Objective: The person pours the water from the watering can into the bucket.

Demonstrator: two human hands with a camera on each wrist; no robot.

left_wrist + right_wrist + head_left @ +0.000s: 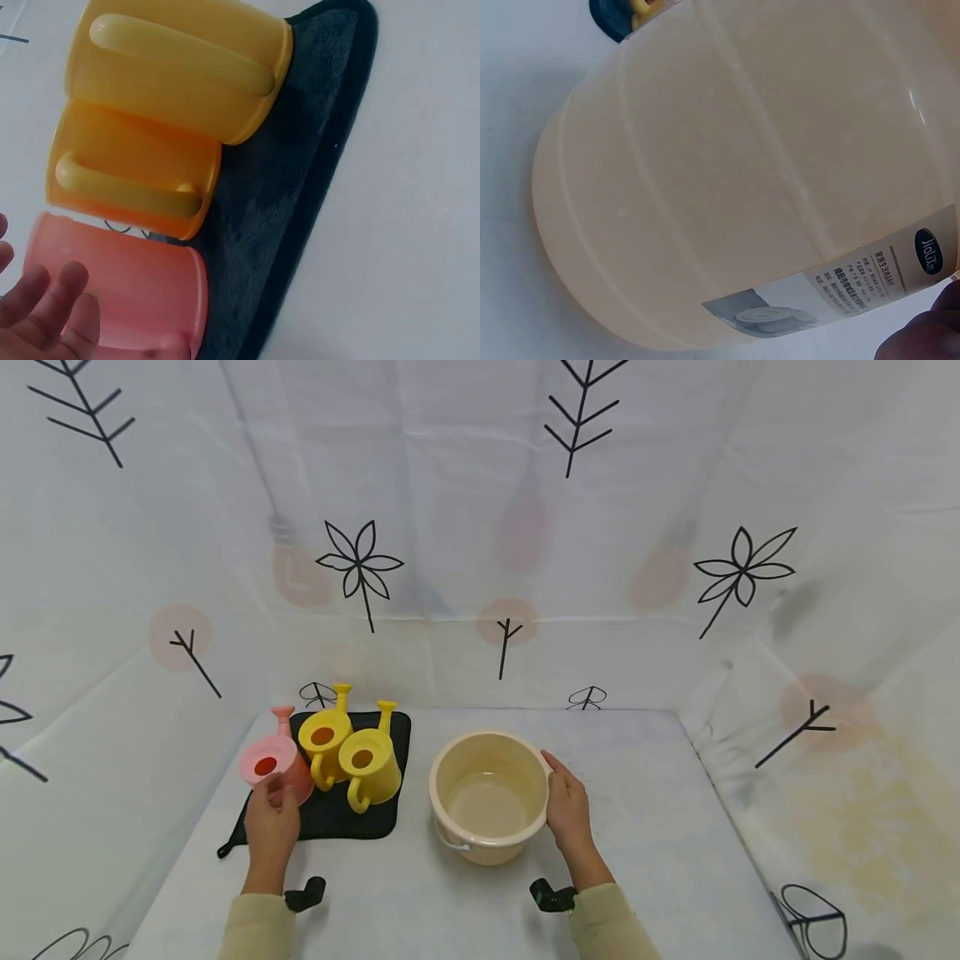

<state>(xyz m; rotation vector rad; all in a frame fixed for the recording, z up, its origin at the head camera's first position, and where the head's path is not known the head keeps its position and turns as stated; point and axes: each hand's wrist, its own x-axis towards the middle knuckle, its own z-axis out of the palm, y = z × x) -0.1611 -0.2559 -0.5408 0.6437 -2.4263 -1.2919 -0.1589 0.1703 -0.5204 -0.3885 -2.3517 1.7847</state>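
Note:
My left hand [272, 814] is at the near side of the pink watering can [298, 770], its fingers loosely bent. In the left wrist view the fingertips [73, 276] stand spread in front of the can's wall, and the hand covers part of the can. Two yellow watering cans [322, 737] [384, 774] stand beside it on a black mat [356, 828], handles towards me. My right hand [567, 806] holds the cream bucket [491, 853] at its right side, near the rim. A printed label [840, 289] runs along the bucket's outer wall.
The white table [645, 835] lies beneath everything. Patterned white cloth [450, 527] hangs at the back and sides. A thin bucket handle [452, 843] hangs at the bucket's near left. The mat's loop [224, 851] sticks out at its near left corner.

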